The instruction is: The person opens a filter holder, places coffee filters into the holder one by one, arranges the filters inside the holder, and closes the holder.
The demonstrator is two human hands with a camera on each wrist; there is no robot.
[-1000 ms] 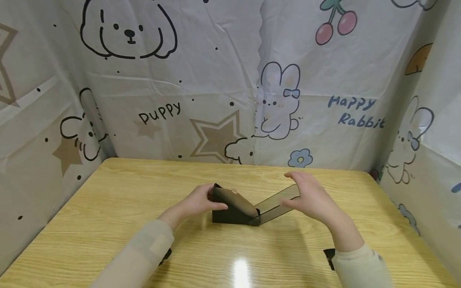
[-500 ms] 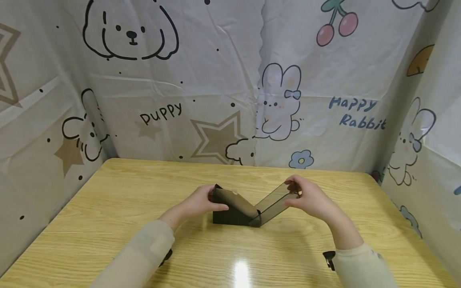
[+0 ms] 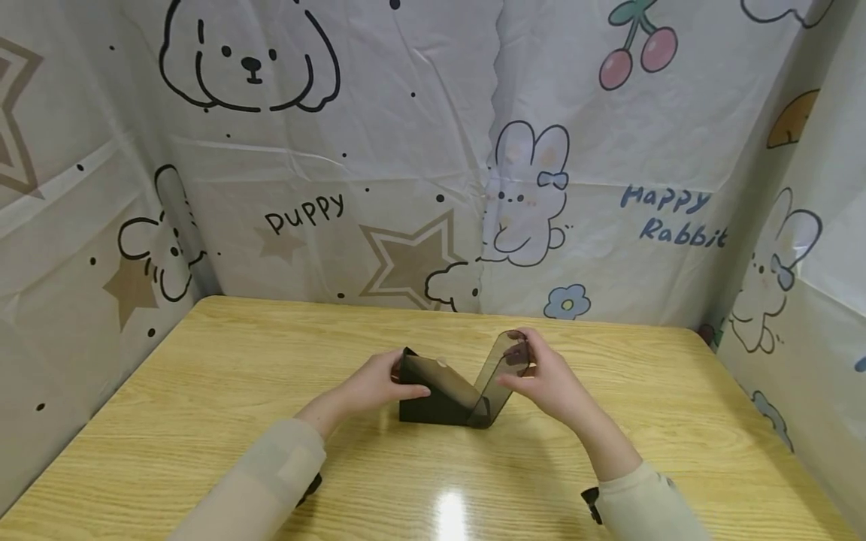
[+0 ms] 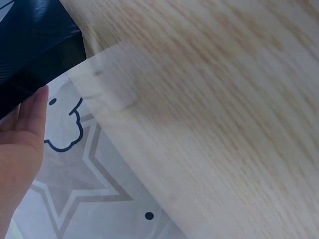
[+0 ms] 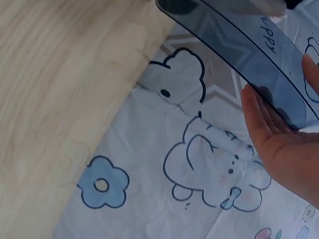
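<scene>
In the head view a black box with a sloping top edge stands on the table, its smoky see-through lid hinged at the right end and tilted steeply up. My left hand grips the box's left end, thumb along the near side. The left wrist view shows the fingers of that hand against the dark box wall. On the other side, my right hand holds the lid's free end between thumb and fingers. Through the right wrist camera, that hand's fingers lie along the tinted lid.
A light wood-grain table lies under the box. White cloth printed with cartoon animals hangs behind the table and along both sides. Dark straps show at both sleeves.
My right hand closes on the lid's free end and swings it up and leftward, so it stands steeper. The left hand keeps its grip and the box stays in place.
</scene>
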